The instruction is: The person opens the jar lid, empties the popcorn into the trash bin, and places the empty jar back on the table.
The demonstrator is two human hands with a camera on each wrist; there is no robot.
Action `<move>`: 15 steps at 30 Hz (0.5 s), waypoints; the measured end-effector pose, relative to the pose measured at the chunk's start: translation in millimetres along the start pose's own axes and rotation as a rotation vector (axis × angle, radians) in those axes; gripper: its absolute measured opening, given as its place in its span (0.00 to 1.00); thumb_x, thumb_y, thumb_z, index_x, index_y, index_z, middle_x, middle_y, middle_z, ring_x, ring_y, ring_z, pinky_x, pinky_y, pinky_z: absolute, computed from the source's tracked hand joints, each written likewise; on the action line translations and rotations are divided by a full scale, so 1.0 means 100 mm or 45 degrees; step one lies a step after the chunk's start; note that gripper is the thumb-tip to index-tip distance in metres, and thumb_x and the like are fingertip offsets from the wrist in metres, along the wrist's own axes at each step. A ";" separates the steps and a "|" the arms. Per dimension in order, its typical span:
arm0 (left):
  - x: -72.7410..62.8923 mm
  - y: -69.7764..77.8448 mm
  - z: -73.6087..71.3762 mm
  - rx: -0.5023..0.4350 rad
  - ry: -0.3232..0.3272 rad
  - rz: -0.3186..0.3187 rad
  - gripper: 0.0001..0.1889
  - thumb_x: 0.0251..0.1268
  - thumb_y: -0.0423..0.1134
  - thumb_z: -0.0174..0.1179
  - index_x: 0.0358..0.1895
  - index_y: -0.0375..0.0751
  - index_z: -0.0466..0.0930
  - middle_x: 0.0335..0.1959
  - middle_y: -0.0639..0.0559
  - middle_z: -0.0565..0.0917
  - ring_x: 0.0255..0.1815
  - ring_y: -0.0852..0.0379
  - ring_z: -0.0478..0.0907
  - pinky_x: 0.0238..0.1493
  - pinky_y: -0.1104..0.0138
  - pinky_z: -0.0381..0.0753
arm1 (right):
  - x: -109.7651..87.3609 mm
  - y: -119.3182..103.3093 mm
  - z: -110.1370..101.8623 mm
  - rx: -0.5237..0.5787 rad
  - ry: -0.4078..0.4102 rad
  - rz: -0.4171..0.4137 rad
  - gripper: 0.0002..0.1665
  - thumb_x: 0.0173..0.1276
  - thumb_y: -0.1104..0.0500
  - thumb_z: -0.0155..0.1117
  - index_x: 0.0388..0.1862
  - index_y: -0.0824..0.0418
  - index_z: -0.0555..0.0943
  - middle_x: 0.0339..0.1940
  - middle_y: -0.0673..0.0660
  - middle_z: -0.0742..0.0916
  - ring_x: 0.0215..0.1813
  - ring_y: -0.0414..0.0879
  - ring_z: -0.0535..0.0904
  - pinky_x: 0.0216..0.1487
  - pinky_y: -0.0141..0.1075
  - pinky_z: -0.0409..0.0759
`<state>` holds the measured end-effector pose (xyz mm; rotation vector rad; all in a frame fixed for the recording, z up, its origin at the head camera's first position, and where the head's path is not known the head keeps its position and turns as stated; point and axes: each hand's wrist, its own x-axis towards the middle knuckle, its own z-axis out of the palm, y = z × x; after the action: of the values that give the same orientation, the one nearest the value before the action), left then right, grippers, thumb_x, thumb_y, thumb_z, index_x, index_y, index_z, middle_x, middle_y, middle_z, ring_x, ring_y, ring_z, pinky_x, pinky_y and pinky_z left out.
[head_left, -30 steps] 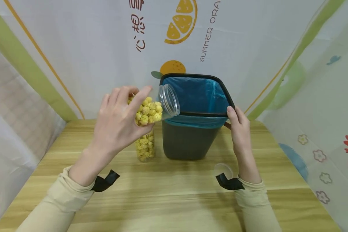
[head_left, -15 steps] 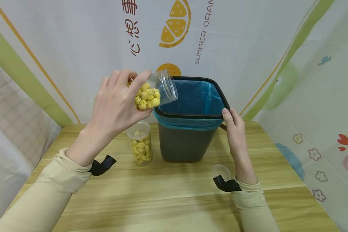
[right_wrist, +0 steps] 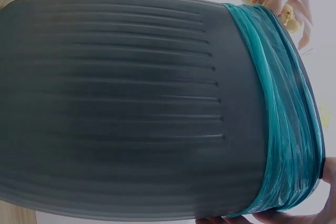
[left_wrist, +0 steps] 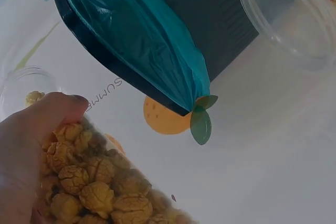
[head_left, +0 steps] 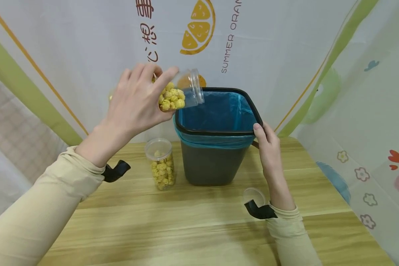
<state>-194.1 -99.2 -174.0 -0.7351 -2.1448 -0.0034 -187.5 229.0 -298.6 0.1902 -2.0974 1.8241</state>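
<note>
Clear popcorn jar (head_left: 172, 98), gripped in the left hand (head_left: 134, 98), is tipped sideways above the bench (head_left: 173, 229), its mouth (head_left: 197, 88) near the blue-lined trash bin (head_left: 211, 166) whose rim (head_left: 219, 133) the right hand (head_left: 269, 147) holds.

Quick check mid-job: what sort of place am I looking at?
Probably a small screened-off tabletop workspace, though I can't tell what room it's in: a wood-grain table, printed fabric-like sheets around it, and a bag-lined bin at its far side.
</note>
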 end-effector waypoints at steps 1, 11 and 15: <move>0.02 -0.01 0.00 0.004 -0.018 0.003 0.43 0.48 0.48 0.78 0.69 0.47 0.67 0.51 0.36 0.77 0.49 0.36 0.72 0.40 0.49 0.68 | 0.00 0.01 0.00 0.002 -0.002 -0.003 0.29 0.80 0.40 0.50 0.67 0.57 0.77 0.55 0.49 0.81 0.61 0.44 0.77 0.61 0.37 0.80; 0.17 -0.06 -0.02 0.113 -0.024 0.143 0.36 0.48 0.44 0.73 0.62 0.45 0.66 0.48 0.37 0.78 0.44 0.36 0.73 0.36 0.49 0.71 | 0.03 0.04 -0.01 0.014 -0.003 -0.045 0.27 0.81 0.41 0.51 0.63 0.58 0.79 0.52 0.50 0.82 0.60 0.45 0.78 0.58 0.32 0.81; 0.22 -0.09 -0.03 0.143 -0.040 0.198 0.35 0.48 0.42 0.72 0.61 0.44 0.67 0.47 0.37 0.78 0.46 0.36 0.73 0.37 0.49 0.71 | 0.03 0.03 -0.01 0.019 -0.001 -0.031 0.25 0.80 0.41 0.51 0.59 0.58 0.79 0.50 0.50 0.82 0.59 0.45 0.78 0.58 0.32 0.81</move>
<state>-207.0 -96.1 -154.2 -0.8384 -2.0936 0.2106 -190.9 230.5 -300.1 0.2193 -2.0739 1.8267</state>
